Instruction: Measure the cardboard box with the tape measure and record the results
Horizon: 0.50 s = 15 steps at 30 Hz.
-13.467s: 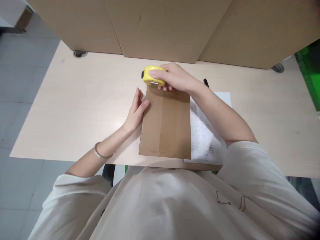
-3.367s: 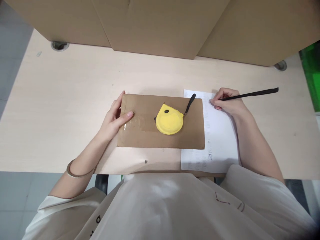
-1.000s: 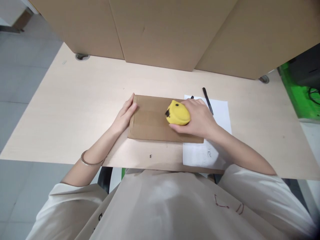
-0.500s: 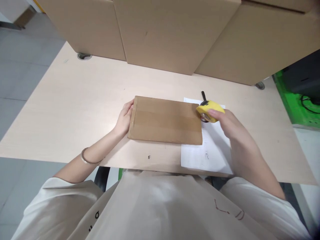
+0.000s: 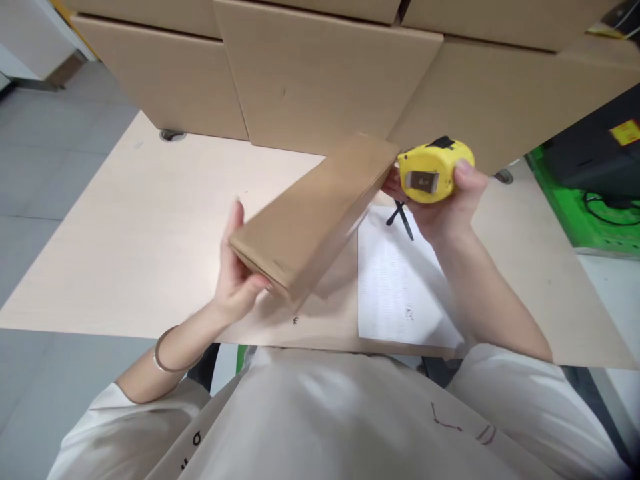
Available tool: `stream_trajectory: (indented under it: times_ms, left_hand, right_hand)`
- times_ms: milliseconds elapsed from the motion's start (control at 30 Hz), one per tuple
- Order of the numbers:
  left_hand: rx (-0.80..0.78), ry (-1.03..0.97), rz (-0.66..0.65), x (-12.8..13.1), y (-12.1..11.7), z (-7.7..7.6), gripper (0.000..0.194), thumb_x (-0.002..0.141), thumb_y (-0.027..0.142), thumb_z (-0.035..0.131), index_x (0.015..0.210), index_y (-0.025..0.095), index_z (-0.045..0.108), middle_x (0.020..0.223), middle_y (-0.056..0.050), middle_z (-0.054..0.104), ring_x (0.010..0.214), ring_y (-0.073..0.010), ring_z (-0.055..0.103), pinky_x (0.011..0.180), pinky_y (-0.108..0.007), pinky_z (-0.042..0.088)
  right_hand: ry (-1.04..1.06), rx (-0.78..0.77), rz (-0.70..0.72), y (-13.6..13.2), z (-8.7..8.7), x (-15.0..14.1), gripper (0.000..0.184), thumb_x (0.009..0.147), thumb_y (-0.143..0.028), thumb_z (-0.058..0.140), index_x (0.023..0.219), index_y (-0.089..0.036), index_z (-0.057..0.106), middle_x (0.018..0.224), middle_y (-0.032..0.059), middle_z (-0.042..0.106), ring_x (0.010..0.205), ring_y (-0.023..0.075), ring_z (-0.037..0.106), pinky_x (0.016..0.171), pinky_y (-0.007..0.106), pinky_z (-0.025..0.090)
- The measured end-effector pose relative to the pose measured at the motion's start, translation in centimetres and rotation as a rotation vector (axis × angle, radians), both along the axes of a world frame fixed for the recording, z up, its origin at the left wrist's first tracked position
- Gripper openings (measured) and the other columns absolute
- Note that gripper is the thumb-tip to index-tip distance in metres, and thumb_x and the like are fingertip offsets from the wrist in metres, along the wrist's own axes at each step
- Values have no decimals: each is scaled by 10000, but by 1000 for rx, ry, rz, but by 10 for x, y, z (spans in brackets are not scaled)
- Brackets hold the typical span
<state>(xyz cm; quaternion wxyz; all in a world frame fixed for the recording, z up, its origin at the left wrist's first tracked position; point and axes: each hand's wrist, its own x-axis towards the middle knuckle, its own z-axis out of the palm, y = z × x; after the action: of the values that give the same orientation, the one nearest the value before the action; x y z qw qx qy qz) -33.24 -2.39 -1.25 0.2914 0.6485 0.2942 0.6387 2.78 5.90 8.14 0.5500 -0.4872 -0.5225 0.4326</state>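
Observation:
A flat brown cardboard box (image 5: 305, 217) is lifted off the table and tilted, its long side running from lower left to upper right. My left hand (image 5: 237, 277) grips its near left end, thumb on the front and fingers behind. In my right hand (image 5: 453, 207) sits a yellow tape measure (image 5: 434, 170), its metal clip facing me and no blade drawn out that I can see. Fingertips of that hand also touch the box's far right end. Below lies a printed white sheet (image 5: 390, 287) with a black pen (image 5: 403, 217) at its top edge.
Large cardboard boxes (image 5: 320, 80) stand stacked along the back of the pale wooden table (image 5: 125, 253). At the right are a green surface (image 5: 595, 213) and a dark device (image 5: 590, 153) with a cable. Cable holes sit near the table's back edge.
The box has gone from lying level on the table to raised and turned, its right end up and away. My right hand has lifted the tape measure and turned its clip side toward me.

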Motion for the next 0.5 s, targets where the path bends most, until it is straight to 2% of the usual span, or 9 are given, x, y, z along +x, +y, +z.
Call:
stream_trajectory:
  times_ms: [67, 133, 233, 333, 400, 500]
  left_hand:
    - [125, 113, -103, 15, -14, 4, 1132, 951, 796, 1013, 1901, 657, 415, 1980, 38, 548, 1805, -428, 588, 1498, -642, 531]
    - [123, 235, -129, 31, -28, 7, 1047, 1080, 722, 909, 1935, 671, 307, 2061, 35, 420, 1860, -436, 517, 1510, -713, 505]
    - [161, 369, -94, 46, -44, -2, 933, 1138, 656, 843, 1914, 694, 327, 2115, 46, 270, 1869, -448, 500, 1442, -770, 579]
    - [246, 416, -91, 50, -52, -19, 902, 1134, 575, 871, 1905, 632, 405, 2129, 44, 193, 1892, -411, 463, 1409, -718, 640]
    - [249, 372, -125, 49, -52, -23, 844, 1134, 629, 853, 1886, 586, 474, 2104, 16, 277, 1884, -394, 471, 1455, -692, 600]
    - [63, 166, -191, 48, -30, -10, 690, 1182, 787, 674, 1818, 537, 583, 1970, -43, 529, 1828, -411, 544, 1532, -712, 468]
  right_hand:
    - [40, -31, 30, 15, -10, -14, 695, 864, -951, 602, 1111, -310, 714, 1125, 125, 812, 1183, 408, 836, 903, 544, 727]
    - [53, -76, 73, 23, -19, -25, 677, 838, -934, 604, 1099, -314, 686, 1106, 122, 800, 1130, 388, 825, 862, 514, 703]
    - [-39, -120, 119, 25, -24, -32, 741, 806, -983, 584, 1132, -323, 660, 1093, 124, 788, 1108, 380, 807, 819, 479, 659]
    - [-112, -67, 111, 25, -20, -27, 770, 820, -1015, 582, 1145, -321, 659, 1087, 122, 776, 1121, 388, 804, 806, 465, 628]
    - [-129, -25, 113, 28, -11, -20, 701, 820, -950, 666, 1111, -313, 658, 1069, 109, 755, 1077, 372, 793, 812, 455, 618]
    - [-187, -71, 172, 35, 11, -10, 602, 837, -821, 772, 1125, -305, 655, 1031, 72, 721, 901, 287, 709, 746, 410, 571]
